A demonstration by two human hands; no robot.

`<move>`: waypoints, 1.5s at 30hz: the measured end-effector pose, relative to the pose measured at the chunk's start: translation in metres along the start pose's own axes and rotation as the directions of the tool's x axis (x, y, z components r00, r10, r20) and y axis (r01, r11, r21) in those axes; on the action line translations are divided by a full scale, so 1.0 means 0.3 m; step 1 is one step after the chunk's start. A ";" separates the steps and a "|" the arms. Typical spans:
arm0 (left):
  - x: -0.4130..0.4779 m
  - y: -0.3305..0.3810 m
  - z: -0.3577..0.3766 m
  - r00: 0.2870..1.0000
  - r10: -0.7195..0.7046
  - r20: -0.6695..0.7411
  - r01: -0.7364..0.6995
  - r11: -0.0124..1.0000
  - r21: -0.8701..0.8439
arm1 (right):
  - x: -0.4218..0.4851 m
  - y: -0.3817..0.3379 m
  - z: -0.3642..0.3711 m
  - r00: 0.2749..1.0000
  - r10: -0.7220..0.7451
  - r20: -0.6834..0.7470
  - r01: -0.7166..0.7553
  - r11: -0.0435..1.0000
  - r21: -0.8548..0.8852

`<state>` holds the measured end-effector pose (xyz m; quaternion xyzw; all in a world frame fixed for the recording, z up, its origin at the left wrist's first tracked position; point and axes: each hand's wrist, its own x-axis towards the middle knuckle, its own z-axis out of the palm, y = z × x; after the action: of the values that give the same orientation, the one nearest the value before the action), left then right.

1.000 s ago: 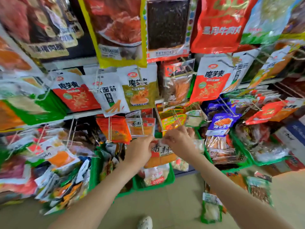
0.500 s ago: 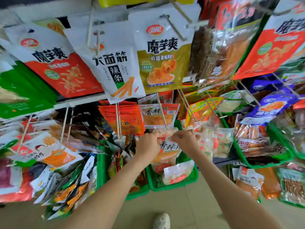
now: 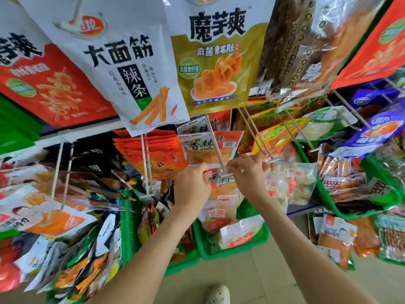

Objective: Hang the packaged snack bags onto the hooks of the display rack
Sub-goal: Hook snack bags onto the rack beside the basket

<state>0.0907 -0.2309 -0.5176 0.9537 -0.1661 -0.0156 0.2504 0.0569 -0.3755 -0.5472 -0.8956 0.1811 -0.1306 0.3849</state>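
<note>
Since a second ago both hands have closed in on the hook's tip. The left hand (image 3: 192, 185) and right hand (image 3: 246, 175) each keep a pinching grip on a top corner of the snack bag (image 3: 221, 187). This stretches its header flat at the end of the hook (image 3: 217, 150), probably to line up the hole. Matching bags (image 3: 201, 150) hang behind, above a green basket (image 3: 230, 256).

The display rack (image 3: 87, 133) carried long metal hooks (image 3: 215, 145) strung with snack bags (image 3: 203, 150): a white spicy-strip bag (image 3: 122, 62) at far left, an olive konjac bag (image 3: 217, 69) to its right, and orange packets (image 3: 155, 156) below. On the beige floor (image 3: 274, 270) stood a green basket (image 3: 219, 254) heaped with packets, a second basket (image 3: 368, 212) to its right, and one shoe (image 3: 218, 294) nearest.
</note>
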 end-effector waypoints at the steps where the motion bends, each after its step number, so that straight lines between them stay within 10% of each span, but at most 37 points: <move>1: 0.008 -0.004 0.002 1.000 -0.004 -0.001 0.004 1.000 -0.004 | 0.006 0.003 0.001 1.000 -0.018 0.013 0.018 1.000 -0.017; 17: 0.139 -0.016 0.051 0.991 -0.038 -0.127 0.055 0.989 0.137 | 0.186 0.011 0.082 0.993 0.098 0.063 -0.095 0.994 -0.044; 29: -0.084 -0.115 0.063 0.996 0.026 0.080 -0.044 0.971 0.233 | -0.016 0.015 0.026 0.992 0.062 0.106 -0.050 0.993 -0.111; 35: -0.283 -0.095 -0.096 0.964 -0.173 0.200 0.149 0.981 0.127 | -0.231 -0.128 -0.032 0.879 0.181 0.442 -0.188 0.982 -0.027; 45: -0.444 -0.012 -0.772 0.961 -0.250 0.119 0.241 0.967 0.086 | -0.287 -0.800 -0.325 0.697 -0.204 0.687 0.253 0.967 0.031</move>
<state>-0.0079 -0.0753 -0.3240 0.9721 -0.0629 -0.1022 0.2015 -0.0033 -0.2484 -0.3132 -0.9078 -0.0820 0.1681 0.3755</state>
